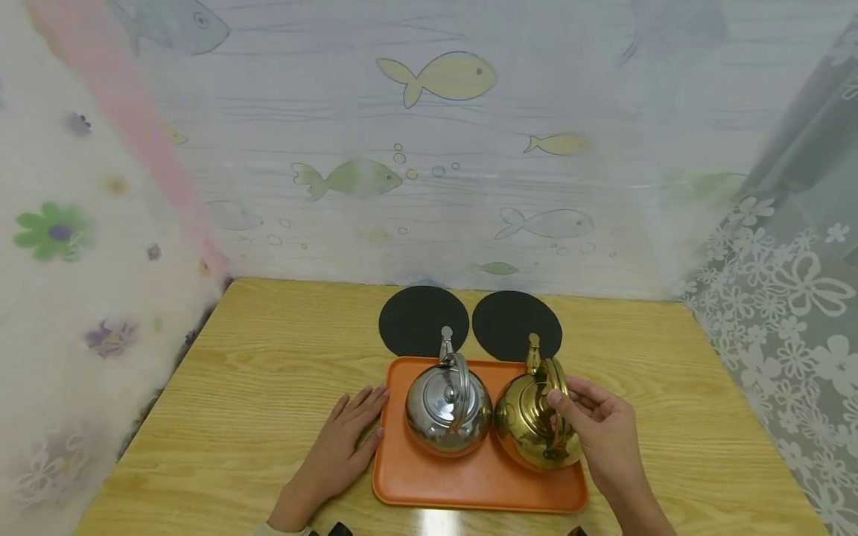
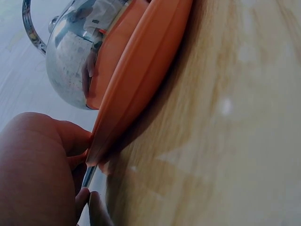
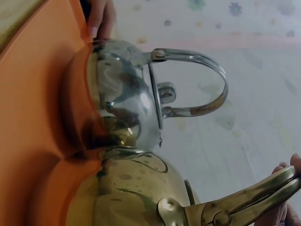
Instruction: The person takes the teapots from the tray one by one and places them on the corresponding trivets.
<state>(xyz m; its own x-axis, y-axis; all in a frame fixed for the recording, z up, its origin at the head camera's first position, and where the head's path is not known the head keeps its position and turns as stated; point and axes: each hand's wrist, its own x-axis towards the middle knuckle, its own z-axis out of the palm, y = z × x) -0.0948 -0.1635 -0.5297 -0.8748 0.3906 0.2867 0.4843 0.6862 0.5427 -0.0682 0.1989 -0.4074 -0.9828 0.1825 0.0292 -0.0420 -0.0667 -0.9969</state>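
The left hand [image 1: 342, 439] lies flat on the wooden table [image 1: 255, 387], palm down, fingers straight and loosely spread. Its fingertips touch the left rim of the orange tray [image 1: 469, 484]. In the left wrist view, the fingers [image 2: 42, 160] rest against that same tray [image 2: 141, 80] edge and grip nothing.

The tray sits on the table near the front edge, in front of the person. Two kettles stand upright on it, side by side, bodies touching or nearly touching. The silver kettle [image 1: 447, 409] occupies the left half, with its handle raised and its spout pointing toward the back wall. The gold kettle [image 1: 536, 420] occupies the right half, spout pointing the same way. In the right wrist view, the silver kettle [image 3: 127, 103] and the gold kettle [image 3: 141, 197] stand on the tray [image 3: 33, 117] with their sides meeting.

The right hand [image 1: 599, 424] is at the right side of the gold kettle. Its thumb and fingers curl around the raised gold handle [image 1: 556, 387] and pinch it near the top. The kettle base rests on the tray.

Behind the tray, two round black mats [image 1: 424, 320] lie flat on the table, just beside each other. Curtains printed with fish and flowers enclose the table on three sides.
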